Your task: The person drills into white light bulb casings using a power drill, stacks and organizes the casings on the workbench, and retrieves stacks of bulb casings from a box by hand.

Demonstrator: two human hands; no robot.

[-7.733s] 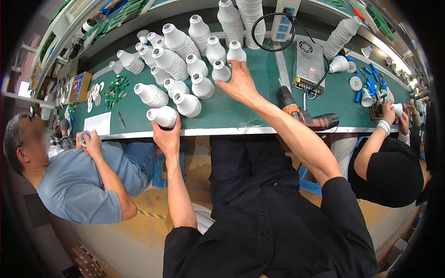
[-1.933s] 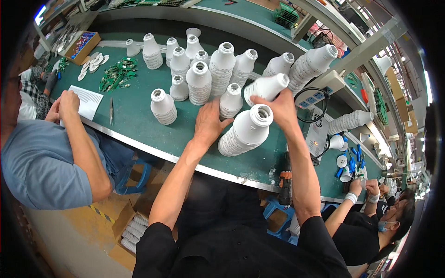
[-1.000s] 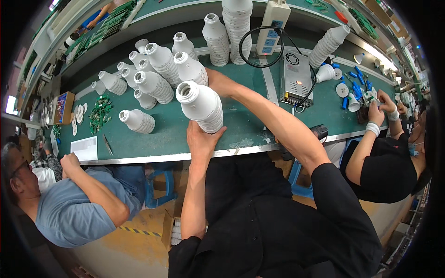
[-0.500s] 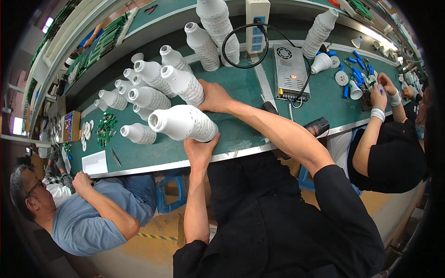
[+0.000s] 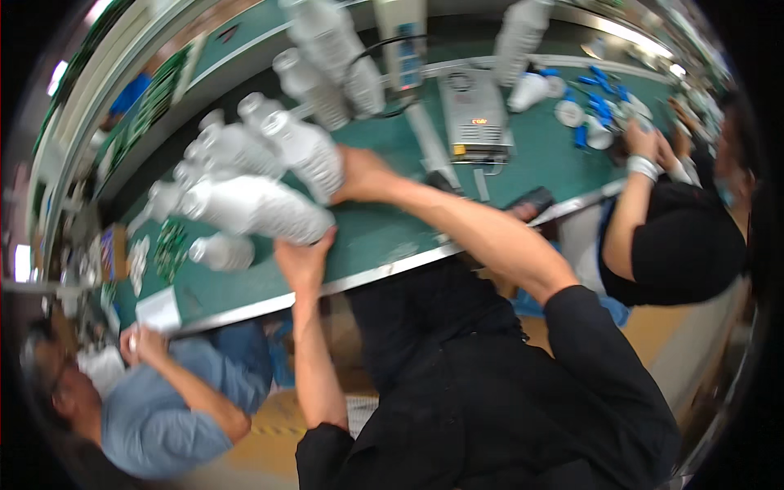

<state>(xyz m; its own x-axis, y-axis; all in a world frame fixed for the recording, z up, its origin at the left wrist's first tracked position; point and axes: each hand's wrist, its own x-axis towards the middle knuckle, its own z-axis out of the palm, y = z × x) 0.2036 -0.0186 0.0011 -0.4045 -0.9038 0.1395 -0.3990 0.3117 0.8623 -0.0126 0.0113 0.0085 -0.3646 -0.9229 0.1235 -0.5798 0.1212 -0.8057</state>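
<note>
My left hand (image 5: 304,263) is closed round the base of a tilted stack of white plastic bulb housings (image 5: 260,207), whose narrow necks point left. Just beyond it, my right hand (image 5: 363,175) grips the lower end of a second nested stack (image 5: 307,157), leaning the same way. More housings (image 5: 237,149) crowd behind and left of these two, partly hidden by them. A lone short stack (image 5: 222,251) lies near the table's front edge, left of my left hand. Motion blurs the housings, and the fingers on their far sides are hidden.
Tall white stacks (image 5: 339,57) stand at the back by a power strip (image 5: 402,49). A metal power supply (image 5: 475,114) and a dark power tool (image 5: 529,204) are to the right. Green circuit boards (image 5: 170,249) lie left. Co-workers sit on both sides, one in a blue shirt (image 5: 175,412).
Both hands and the stacks they hold have shifted left in view. The left stack has tipped flatter, its necks now closer to the other housings. The whole view has swung slightly.
</note>
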